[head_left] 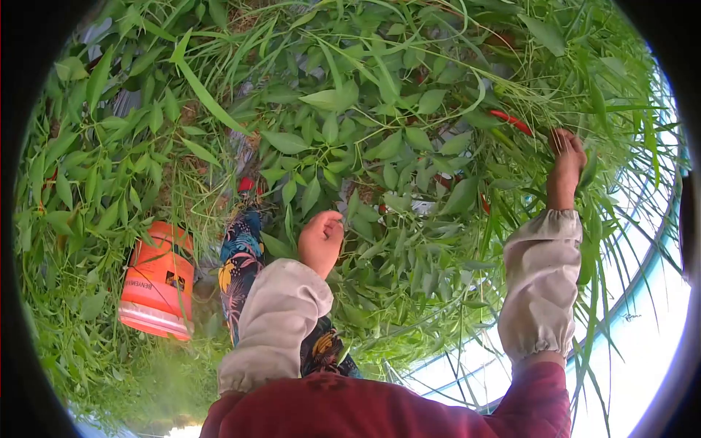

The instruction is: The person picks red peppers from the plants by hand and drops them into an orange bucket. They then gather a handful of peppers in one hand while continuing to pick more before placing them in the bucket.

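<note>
My right hand (567, 155) reaches out among the plants at the upper right, its fingers bent together beside the tip of a long red chili pepper (511, 121). Whether the fingertips hold the pepper, its stem or grass is too small to tell. My left hand (321, 239) is curled closed low in the middle, close to pepper leaves; anything inside it is hidden. Another red pepper (485, 204) hangs partly covered by leaves, below and left of my right hand.
An orange bucket (157, 281) stands among the plants at the left. Leafy pepper plants (328, 139) and long grass fill the ground ahead. Patterned trousers (242, 270) show beside my left sleeve. Pale sheeting (642, 314) lies at the right.
</note>
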